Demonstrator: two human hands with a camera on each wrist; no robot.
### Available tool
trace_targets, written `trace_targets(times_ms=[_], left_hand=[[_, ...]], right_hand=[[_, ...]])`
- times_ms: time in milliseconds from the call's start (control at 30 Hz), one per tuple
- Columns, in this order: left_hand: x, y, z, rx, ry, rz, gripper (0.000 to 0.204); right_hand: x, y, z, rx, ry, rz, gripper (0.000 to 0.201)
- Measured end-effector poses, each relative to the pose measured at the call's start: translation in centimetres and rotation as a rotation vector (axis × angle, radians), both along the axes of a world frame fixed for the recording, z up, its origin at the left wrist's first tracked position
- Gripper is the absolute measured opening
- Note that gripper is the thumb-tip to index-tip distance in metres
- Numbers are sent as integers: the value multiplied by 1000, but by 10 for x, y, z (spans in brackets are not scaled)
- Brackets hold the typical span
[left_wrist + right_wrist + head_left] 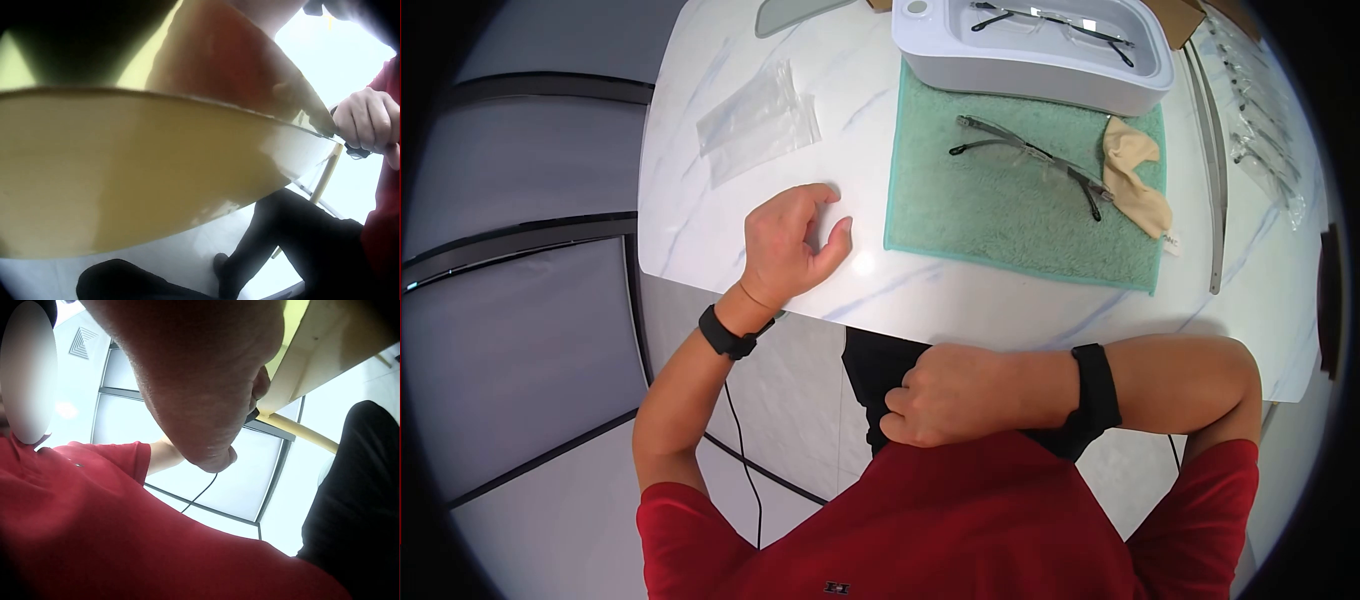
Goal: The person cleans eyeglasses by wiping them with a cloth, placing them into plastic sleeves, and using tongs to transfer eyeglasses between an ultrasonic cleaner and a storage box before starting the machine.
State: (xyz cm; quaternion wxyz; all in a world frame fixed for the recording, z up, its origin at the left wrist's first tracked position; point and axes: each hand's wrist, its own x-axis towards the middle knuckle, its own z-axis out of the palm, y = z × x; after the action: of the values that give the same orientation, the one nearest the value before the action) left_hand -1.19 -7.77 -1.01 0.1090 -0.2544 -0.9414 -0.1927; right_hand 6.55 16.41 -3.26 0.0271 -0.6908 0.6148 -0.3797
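Note:
My left hand (790,240) rests on the white marbled table near its front edge, fingers loosely curled, thumb and forefinger apart, holding nothing. Below the table edge, in front of my body, is my right hand (950,395), its fingers curled in and nothing seen in it; it also shows in the left wrist view as a hand (369,122). A pair of glasses (1052,158) lies on a green towel (990,230), one end close to a crumpled beige cloth (1135,175). Clear plastic bags (755,130) lie beyond my left hand.
At the towel's back edge stands a white basin-like device (1030,80) with another pair of glasses (1060,20) in it. To the right are a long metal strip (1210,180) and a row of clear packets (1260,130). A cardboard box (1178,20) sits behind.

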Motion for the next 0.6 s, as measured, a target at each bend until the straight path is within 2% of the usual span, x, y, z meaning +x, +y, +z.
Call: trace_targets(times_ms=[600], left_hand=[[-2,-2,-1,19,-13,-6,24]], right_hand=[[-1,-1,1,-3,-59,-10,21]])
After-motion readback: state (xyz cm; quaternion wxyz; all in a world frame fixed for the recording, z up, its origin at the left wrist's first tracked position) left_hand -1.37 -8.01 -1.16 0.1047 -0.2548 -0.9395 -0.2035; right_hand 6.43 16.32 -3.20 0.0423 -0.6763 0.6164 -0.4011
